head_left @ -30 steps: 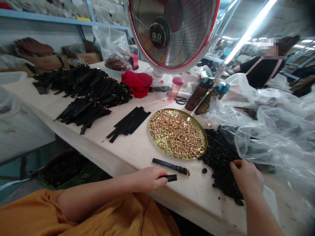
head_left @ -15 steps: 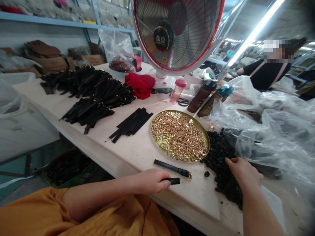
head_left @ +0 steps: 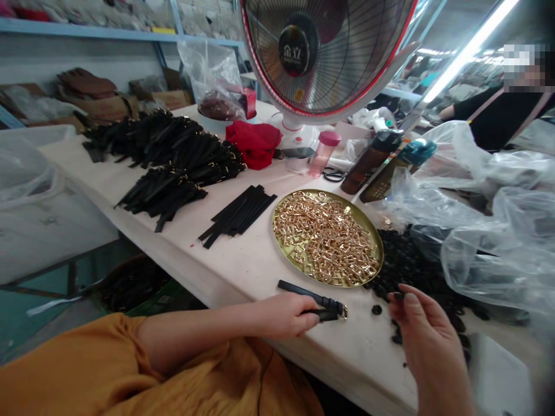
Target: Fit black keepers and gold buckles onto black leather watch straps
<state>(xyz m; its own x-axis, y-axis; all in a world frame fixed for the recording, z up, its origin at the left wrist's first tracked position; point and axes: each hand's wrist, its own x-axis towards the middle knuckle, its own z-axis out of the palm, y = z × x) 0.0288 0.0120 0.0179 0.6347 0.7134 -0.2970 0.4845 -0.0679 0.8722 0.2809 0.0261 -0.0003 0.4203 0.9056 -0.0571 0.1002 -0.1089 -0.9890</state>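
My left hand (head_left: 288, 315) rests on the white table's near edge, pinched on the end of a short black strap (head_left: 324, 315). Just beyond it lies a longer black strap with a gold buckle (head_left: 310, 296). My right hand (head_left: 422, 329) hovers over the pile of small black loops (head_left: 416, 266), thumb and forefinger pinched on one small black loop (head_left: 398, 296). A round gold tray (head_left: 303, 263) full of gold buckles sits between the hands and the table's middle.
Flat black strips (head_left: 238, 214) and heaps of finished black straps (head_left: 173, 162) lie left. A large fan (head_left: 325, 52), red cloth (head_left: 255, 143), pink cup (head_left: 324, 153) and two bottles (head_left: 373, 162) stand behind. Clear plastic bags (head_left: 485, 231) fill the right. Another person (head_left: 498, 112) sits at the far right.
My right hand has lifted off the black pile toward me with a small loop pinched. My left hand has slid the short strap right, beside the buckled strap.
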